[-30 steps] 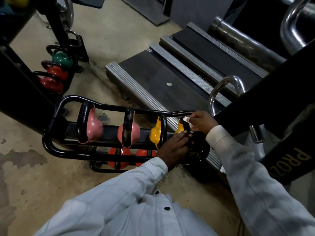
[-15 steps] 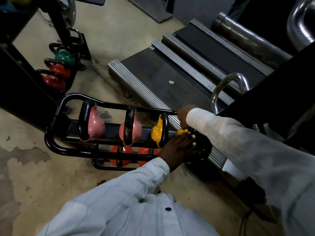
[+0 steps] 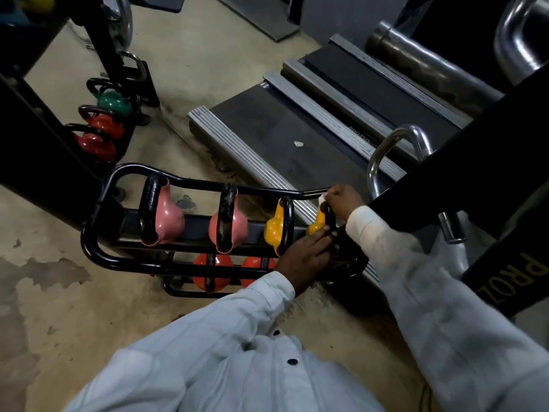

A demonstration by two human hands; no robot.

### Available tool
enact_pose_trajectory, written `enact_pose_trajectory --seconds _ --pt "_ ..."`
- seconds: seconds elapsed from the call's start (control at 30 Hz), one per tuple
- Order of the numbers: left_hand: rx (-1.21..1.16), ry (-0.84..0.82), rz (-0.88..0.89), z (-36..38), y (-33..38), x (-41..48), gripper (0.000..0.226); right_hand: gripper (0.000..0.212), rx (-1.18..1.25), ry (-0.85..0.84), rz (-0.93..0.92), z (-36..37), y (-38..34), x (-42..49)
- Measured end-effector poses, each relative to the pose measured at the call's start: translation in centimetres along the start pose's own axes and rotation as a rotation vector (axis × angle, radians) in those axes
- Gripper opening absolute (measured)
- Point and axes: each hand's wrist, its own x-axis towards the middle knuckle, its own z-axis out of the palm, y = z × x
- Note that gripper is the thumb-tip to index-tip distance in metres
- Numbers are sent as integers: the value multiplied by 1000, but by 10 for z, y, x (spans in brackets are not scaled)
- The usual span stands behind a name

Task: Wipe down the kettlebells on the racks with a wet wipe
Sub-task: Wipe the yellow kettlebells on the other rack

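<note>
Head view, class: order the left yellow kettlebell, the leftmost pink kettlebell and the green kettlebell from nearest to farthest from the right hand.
1. Left yellow kettlebell, just left of the right hand.
2. Leftmost pink kettlebell, left end of the rack.
3. Green kettlebell, far upper left.

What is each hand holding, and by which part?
Right hand pinches a white wet wipe atop the black handle of the rightmost yellow kettlebell; left hand touches it lower down.

Four kettlebells (image 3: 227,230) stand in a row on the upper tier of the rack (image 3: 142,266); two sit below. A treadmill (image 3: 267,135) lies behind.
</note>
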Motion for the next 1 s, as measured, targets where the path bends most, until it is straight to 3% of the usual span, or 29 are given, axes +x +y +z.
enact_pose_trajectory --seconds 0.1,0.17,0.27,0.33,0.37,0.47,0.53,0.6,0.73,0.8,0.87,0.93,1.0 --pt "-4 44 19 -1 -1 4 29 27 512 58 98 10 14 -19" --pt "-4 70 27 0 -1 5 27 27 878 -38 269 13 17 -33" --pt "-14 75 27 5 -3 3 20 27 1077 -114 330 9 26 -59" --pt "-21 66 32 7 -5 1 21 19 968 -79 160 4 31 -73" --pt "-28 62 32 7 -6 1 21 15 793 -31 34 1 32 -77" --pt "-65 59 -2 12 -4 3 31 10 -9 127 -372 -1 23 -57" --pt "-129 57 -63 12 -3 5 40 22 -398 146 -400 3 7 -30" --pt "-95 61 -32 11 -4 5 34 25 -425 122 -240 6 -5 -7" --pt "-7 49 47 9 -4 5 17 14 100 36 48 4 10 7" --pt "-22 58 39 7 -6 6 16 22 426 45 132 3 17 -13" --pt "-36 66 39 4 -6 9 18 31 696 -61 251 6 22 -41" --pt "-13 64 43 1 -5 11 17 33 846 -135 267 10 30 -63" --pt "-1 50 49 2 -4 10 16 27 921 -101 273 10 35 -72"
